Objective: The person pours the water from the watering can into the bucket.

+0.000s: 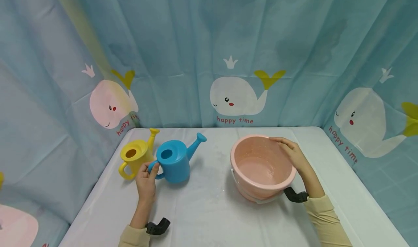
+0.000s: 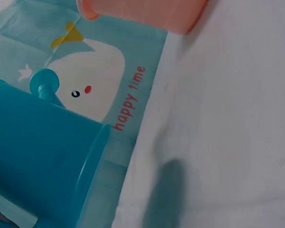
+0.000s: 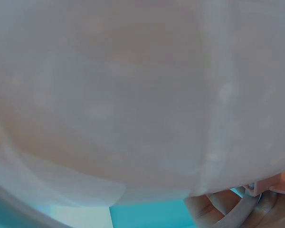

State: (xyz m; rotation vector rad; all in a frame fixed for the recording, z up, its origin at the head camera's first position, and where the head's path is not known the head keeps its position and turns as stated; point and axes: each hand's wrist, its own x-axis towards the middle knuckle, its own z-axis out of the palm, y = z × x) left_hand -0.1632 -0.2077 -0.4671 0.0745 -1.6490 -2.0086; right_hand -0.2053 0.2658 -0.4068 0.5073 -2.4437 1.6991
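Note:
My left hand (image 1: 146, 181) grips the handle of a blue watering can (image 1: 176, 167). In the left wrist view, the can (image 2: 42, 152) hangs above the table, its base apart from the cloth. To the right stands a pink bucket (image 1: 240, 178) with a white bail, its mouth facing up and toward me. My right hand (image 1: 292, 154) holds the bucket's far right rim, fingers over the edge. The bucket wall (image 3: 133, 109) fills most of the right wrist view, with a few fingers (image 3: 204, 209) beside the bail's end.
A yellow watering can (image 1: 138, 156) stands just left of the blue one, close to my left hand. White cloth (image 1: 209, 210) covers the table. Blue curtain (image 1: 183, 40) with printed whales encloses the back and both sides.

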